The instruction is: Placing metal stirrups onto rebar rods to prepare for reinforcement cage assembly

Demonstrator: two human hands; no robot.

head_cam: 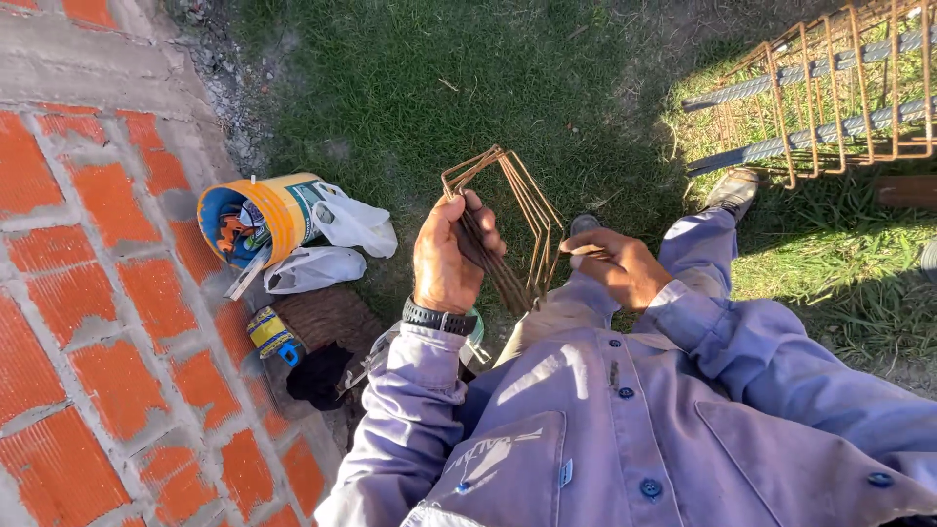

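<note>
- Along the left edge, a brick wall (88, 293) of orange blocks with grey mortar joints is seen, running diagonally.
- Grass (410, 88), partly shaded, is spread across the middle and right.
- At upper right, a rusty rebar cage (830, 98) is laid on the grass, with grey bars threaded through it.
- Between the two hands, above the knees, a bundle of rusty wire stirrups (522, 210) is held upright and fanned out at the top.
- By the wall's foot, a yellow bucket (268, 215) with a blue inside and a blue-green label band is tipped on its side.
- Just beside the bucket, two white plastic bags (337, 239) are dropped.
- Left hand (447, 256), watch at the wrist: fingers are curled tight around the bundle's lower left.
- Right hand (617, 265): fingers are pressed together, pinching the bundle's right edge.
- Below the bucket, a small yellow-and-blue roll (273, 337) is lodged against the wall.
</note>
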